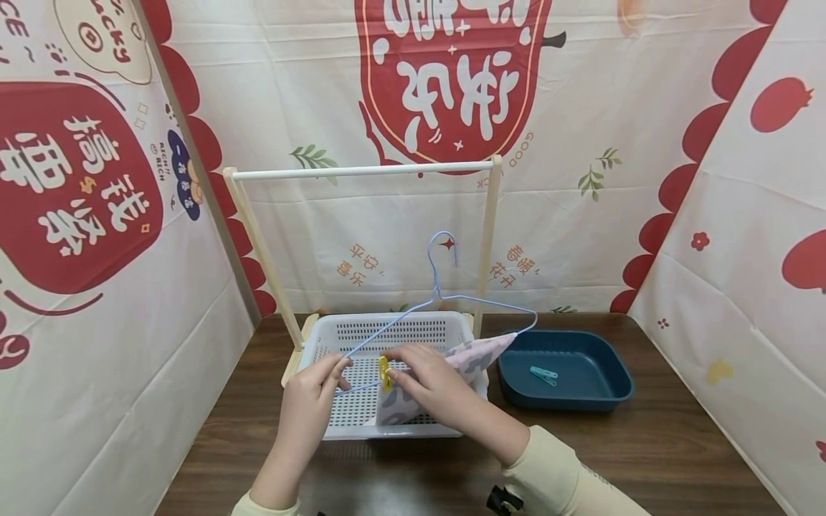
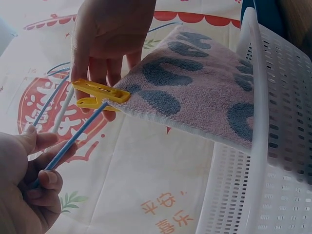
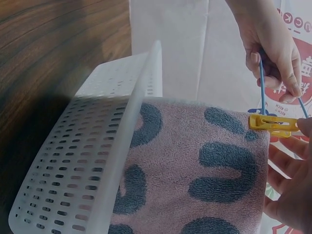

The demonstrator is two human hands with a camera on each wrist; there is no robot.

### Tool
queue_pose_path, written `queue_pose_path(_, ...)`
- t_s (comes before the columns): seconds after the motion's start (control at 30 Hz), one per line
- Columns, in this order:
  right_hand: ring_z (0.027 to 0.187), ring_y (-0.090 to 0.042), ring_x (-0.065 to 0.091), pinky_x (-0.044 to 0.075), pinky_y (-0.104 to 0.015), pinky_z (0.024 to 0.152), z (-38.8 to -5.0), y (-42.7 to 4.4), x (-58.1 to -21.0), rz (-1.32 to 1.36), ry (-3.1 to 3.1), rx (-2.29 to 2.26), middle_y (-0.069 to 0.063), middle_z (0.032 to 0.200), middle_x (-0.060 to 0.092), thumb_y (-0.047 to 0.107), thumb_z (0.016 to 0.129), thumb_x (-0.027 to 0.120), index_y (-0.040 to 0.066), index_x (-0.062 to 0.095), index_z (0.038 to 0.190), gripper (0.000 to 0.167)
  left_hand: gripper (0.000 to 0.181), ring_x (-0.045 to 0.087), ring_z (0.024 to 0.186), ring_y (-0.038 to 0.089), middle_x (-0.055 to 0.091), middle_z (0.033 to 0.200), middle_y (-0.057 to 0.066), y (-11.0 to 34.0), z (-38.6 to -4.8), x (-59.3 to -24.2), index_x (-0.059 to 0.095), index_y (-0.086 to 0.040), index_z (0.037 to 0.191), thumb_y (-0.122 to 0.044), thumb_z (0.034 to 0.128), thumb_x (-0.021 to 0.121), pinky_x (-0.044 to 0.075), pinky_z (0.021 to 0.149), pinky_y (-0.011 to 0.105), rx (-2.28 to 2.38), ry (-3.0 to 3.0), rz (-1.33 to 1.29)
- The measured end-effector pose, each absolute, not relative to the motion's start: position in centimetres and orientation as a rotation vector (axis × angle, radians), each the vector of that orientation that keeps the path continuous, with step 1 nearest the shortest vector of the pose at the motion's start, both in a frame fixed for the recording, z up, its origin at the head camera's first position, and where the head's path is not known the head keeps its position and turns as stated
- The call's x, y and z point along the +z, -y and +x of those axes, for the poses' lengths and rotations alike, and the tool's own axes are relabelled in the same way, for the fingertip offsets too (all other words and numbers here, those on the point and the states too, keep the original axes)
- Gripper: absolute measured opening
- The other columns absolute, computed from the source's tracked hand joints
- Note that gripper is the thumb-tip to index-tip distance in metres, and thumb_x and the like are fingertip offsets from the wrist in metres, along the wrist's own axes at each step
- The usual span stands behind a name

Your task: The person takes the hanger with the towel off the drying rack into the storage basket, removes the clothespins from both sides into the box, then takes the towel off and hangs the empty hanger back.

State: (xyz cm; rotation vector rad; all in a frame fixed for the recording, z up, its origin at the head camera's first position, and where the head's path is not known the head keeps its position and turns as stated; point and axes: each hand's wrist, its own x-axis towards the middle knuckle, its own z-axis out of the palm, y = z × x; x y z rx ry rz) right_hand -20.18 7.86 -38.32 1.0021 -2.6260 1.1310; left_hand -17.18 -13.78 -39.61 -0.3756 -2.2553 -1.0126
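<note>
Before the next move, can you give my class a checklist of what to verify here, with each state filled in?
1. Left hand gripping the hanger: ok.
2. Right hand pinching the yellow clip: ok.
3. Clip's jaws on the towel: ok at the edge; whether they also catch the hanger's bar, cannot tell.
4. Towel clear of the white basket: not ok; it hangs down inside.
5. Towel's far end clipped: not ok; no clip shows there.
6. Spare teal clip in the blue tray: ok.
</note>
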Motion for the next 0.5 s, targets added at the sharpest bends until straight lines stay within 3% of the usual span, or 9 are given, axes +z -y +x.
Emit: queue_pose_path(0.5,0.111,-0.011,0.052,0.039,-0.044,0.097,-20.37,-7.60,-38.49,1.042,2.522,1.209,0.010,0.112,0.062,0.028,0.099,0.058,0.018,0.063,0.113,0.018,0.011,0.060,0.065,0.007,0.061,0.064,-0.012,13.60,-17.24,-39.63,0.071,-0.011,0.094,-0.009,0.0964,0.061,0.051,0.064,0.035,-1.031,2.244,-0.389)
